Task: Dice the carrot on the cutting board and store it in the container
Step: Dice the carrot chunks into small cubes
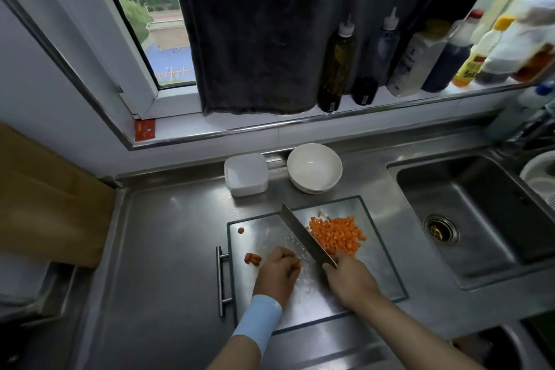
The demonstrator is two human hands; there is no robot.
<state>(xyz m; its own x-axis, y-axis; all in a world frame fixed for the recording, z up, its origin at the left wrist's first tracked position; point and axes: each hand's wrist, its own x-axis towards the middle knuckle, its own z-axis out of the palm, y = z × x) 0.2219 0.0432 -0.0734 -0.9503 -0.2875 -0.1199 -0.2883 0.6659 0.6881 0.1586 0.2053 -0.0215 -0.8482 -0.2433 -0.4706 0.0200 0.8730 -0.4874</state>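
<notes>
A steel cutting board [375, 267] lies on the counter. On its far right part sits a heap of diced carrot [336, 233]. My right hand [350, 279] grips a cleaver [303, 234] by the handle, the blade slanting up-left beside the heap. My left hand [277, 272] rests curled on the board with a small carrot piece [297, 264] under its fingertips. A carrot chunk [252, 258] lies just left of that hand, and a small carrot slice [241, 230] lies near the board's far left corner. Behind the board stands a white lidded container [245, 174].
A white bowl [313, 167] stands right of the container. The sink [468, 219] lies to the right. Bottles line the window sill [339, 63]. A wooden board [45, 204] leans at the left. A bar handle [220, 279] runs along the board's left edge.
</notes>
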